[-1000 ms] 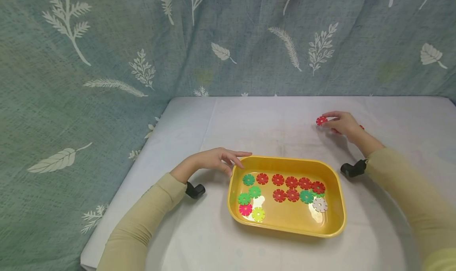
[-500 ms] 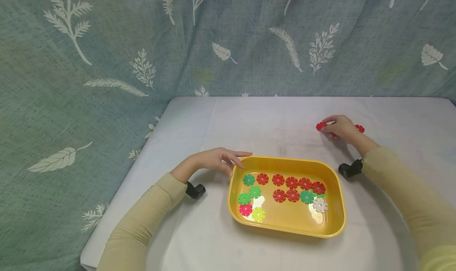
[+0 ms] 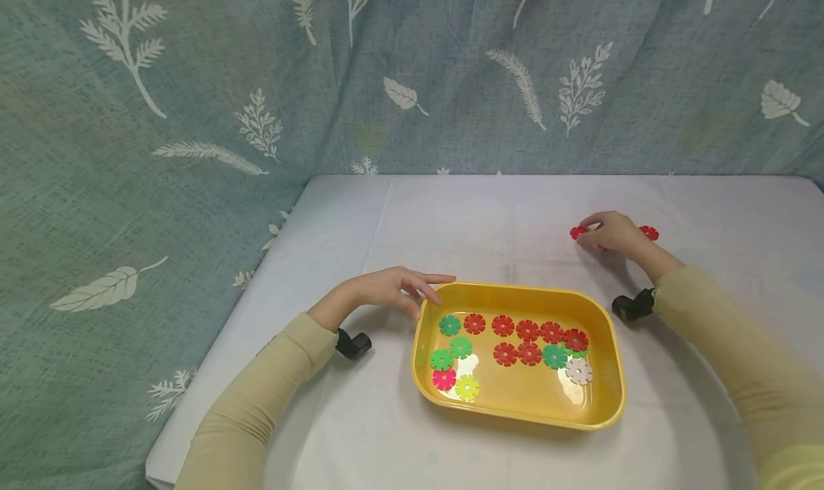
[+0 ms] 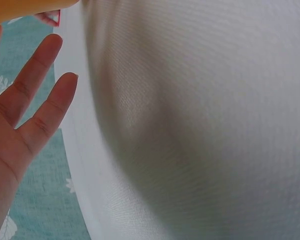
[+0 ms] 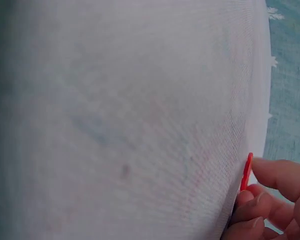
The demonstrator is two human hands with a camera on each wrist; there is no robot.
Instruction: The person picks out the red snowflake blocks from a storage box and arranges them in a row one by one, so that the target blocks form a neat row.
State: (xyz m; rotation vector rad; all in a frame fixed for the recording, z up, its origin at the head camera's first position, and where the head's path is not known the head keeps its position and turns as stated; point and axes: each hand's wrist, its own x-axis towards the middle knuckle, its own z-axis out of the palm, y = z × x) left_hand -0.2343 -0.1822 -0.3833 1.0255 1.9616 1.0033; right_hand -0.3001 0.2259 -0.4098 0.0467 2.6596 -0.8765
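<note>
On the far right of the white table, my right hand [image 3: 614, 232] pinches a red notched plastic disc [image 3: 577, 233] by its edge, low at the cloth. The right wrist view shows the red disc [image 5: 246, 172] nearly edge-on at the fingertips. Just behind the wrist lies another red disc [image 3: 649, 232], and a bit of red shows under the palm. My left hand [image 3: 393, 287] has its fingers spread at the back left corner of the yellow tray [image 3: 515, 417], touching its rim. In the left wrist view its fingers [image 4: 45, 112] are straight and hold nothing.
Inside the tray are several notched discs: red ones [image 3: 503, 325], green ones [image 3: 441, 360], a pink one [image 3: 444, 380], a yellow one [image 3: 466, 388] and a white one [image 3: 579, 370]. A leaf-patterned curtain [image 3: 450, 75] hangs along the table's back and left.
My right hand has lowered the red disc to the cloth and come slightly nearer, uncovering the other red disc behind the wrist. My left hand and the tray have stayed put.
</note>
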